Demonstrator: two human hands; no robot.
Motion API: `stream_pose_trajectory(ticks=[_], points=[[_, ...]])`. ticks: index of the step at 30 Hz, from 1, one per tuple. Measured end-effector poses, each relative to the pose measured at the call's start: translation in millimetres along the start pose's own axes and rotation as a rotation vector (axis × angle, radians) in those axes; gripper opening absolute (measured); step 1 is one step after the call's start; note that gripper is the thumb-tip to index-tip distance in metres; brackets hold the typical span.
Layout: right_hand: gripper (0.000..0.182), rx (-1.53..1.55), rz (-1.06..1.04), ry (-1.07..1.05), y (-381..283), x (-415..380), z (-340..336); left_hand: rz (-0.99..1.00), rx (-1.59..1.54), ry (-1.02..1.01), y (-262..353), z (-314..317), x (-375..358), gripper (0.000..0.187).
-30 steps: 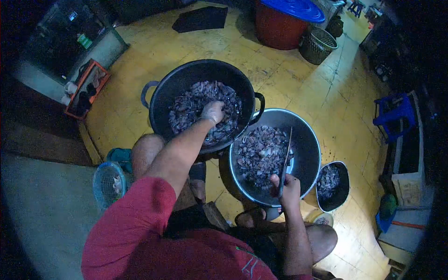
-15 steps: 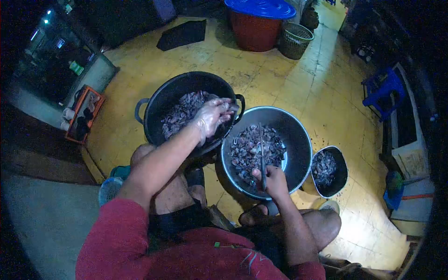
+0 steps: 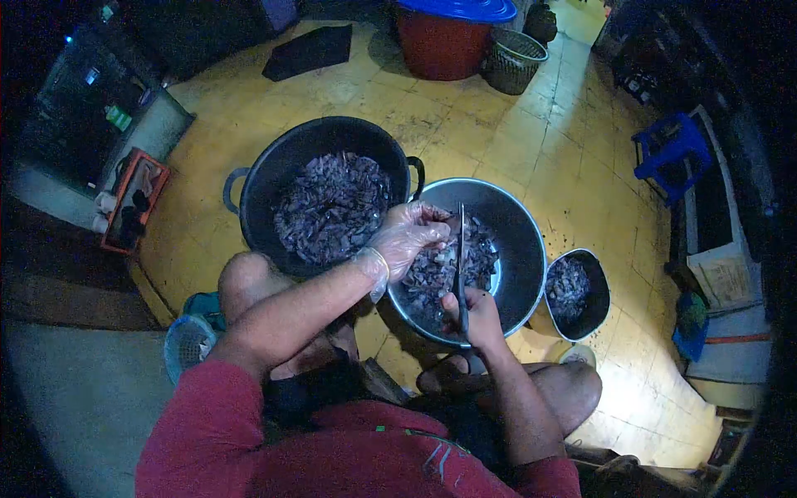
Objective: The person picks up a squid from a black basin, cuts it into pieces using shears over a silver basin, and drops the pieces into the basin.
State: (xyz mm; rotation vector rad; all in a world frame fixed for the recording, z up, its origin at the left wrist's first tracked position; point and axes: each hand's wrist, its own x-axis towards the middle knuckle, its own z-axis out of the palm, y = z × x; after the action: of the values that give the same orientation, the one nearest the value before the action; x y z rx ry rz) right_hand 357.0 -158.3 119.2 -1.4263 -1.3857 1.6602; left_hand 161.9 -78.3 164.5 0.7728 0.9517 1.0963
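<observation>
My left hand (image 3: 408, 238), in a clear plastic glove, is closed on a small dark piece (image 3: 448, 224) over the left side of the metal pot (image 3: 525, 241). My right hand (image 3: 477, 317) grips the dark handle of a long blade tool (image 3: 462, 270), whose blade points forward beside the piece. I cannot make out whether it is a knife or scissors. Below lie cut dark chunks (image 3: 432, 286) in the pot. To the left, a black two-handled basin (image 3: 259, 178) holds many similar chunks (image 3: 332, 203).
A small container (image 3: 602, 303) with pale pieces sits right of the pot. Farther off are a red tub (image 3: 440, 50) with a blue lid, a wicker basket (image 3: 512, 75) and a blue stool (image 3: 674, 153). An orange rack (image 3: 133, 199) and a light-blue basket (image 3: 184, 344) are at left.
My left hand has moved right, from the black basin to the metal pot beside the blade, with a dark piece in its fingers. The view has shifted slightly.
</observation>
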Motion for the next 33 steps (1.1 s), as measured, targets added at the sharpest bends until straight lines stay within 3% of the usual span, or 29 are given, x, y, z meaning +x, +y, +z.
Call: stream_pose_trajectory(ticks=[3, 5, 9, 11, 15, 21, 23, 26, 33], points=[[0.046, -0.124, -0.009, 0.008, 9.5, 4.7, -5.1, 0.025, 0.042, -0.033, 6.4, -6.6, 5.6, 0.019], [0.055, -0.139, 0.040, 0.041, -5.8, -0.3, -5.6, 0.010, 0.065, -0.028, 10.1, -13.8, 11.1, 0.015], [0.056, -0.117, 0.048, 0.022, -6.3, 0.0, -5.6, 0.012, 0.192, -0.070, 19.2, -14.4, 10.7, 0.012], [0.055, -0.073, 0.012, 0.032, -12.1, -2.3, -3.5, -0.032, 0.334, -0.195, 20.5, -14.7, 9.9, 0.010], [0.054, -0.229, 0.085, 0.022, -8.8, -1.5, -9.2, -0.046, 0.316, -0.205, 26.5, -14.8, 9.5, 0.010], [0.056, -0.214, -0.018, 0.096, -7.6, 1.4, -12.6, -0.024, 0.149, -0.109, 22.3, -17.4, 10.9, 0.014], [0.058, -0.062, 0.012, 0.022, -9.5, 0.2, -10.5, -0.031, 0.145, -0.096, 22.9, -18.3, 11.3, 0.015], [0.060, -0.136, 0.034, -0.072, -2.0, 0.4, -7.9, -0.037, 0.129, -0.106, 14.7, -19.4, 12.6, 0.015], [0.057, -0.247, 0.002, 0.070, 10.0, 1.4, -2.3, -0.022, 0.203, -0.126, 13.9, -19.5, 14.6, 0.011]])
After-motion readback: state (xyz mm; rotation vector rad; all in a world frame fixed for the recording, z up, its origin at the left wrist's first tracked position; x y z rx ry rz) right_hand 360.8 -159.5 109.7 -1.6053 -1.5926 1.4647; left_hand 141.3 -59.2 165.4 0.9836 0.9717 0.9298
